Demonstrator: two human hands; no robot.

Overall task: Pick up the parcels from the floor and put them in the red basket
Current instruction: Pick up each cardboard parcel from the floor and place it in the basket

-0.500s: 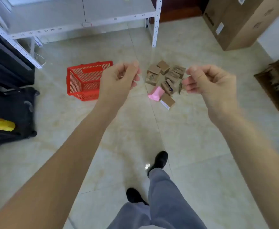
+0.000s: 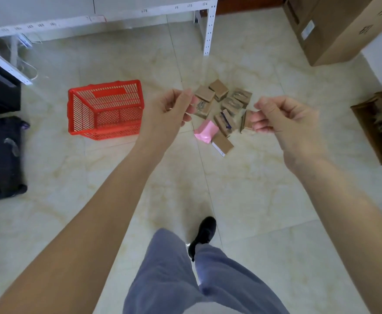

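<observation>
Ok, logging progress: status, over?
Left hand, right hand curled, empty. Parcels piled on floor, red basket empty. Path clear.

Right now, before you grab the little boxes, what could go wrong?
The parcels lie in a tight heap, some tilted on edge, so pulling one out may tip its neighbours. The pink packet looks soft and could slip from a loose grip. The red basket stands apart from the heap, so a parcel might drop on the way over. Both the left hand and right hand are curled and hold nothing yet.
</observation>
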